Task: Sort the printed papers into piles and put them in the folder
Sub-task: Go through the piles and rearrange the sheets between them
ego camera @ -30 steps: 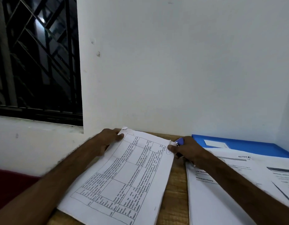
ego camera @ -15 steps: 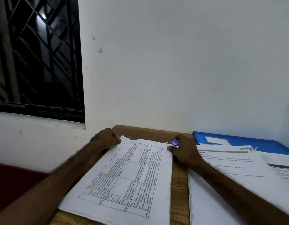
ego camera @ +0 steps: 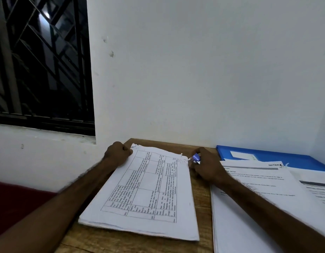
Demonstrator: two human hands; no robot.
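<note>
On the surface (ego camera: 200,194) you have two piles: the gridded stack (ego camera: 149,194) lies squared between your hands, and the second pile (ego camera: 236,234) of text pages sits under your right forearm. The blue folder (ego camera: 285,157), just beyond your right hand, looks closed with nothing filed, so I judge the sorting well along and the filing not yet begun. Your left hand (ego camera: 118,154) is curled on the stack's far left corner, seemingly pinching it, while your right hand (ego camera: 207,167) grips a small blue object (ego camera: 196,157) at the far right corner.
</note>
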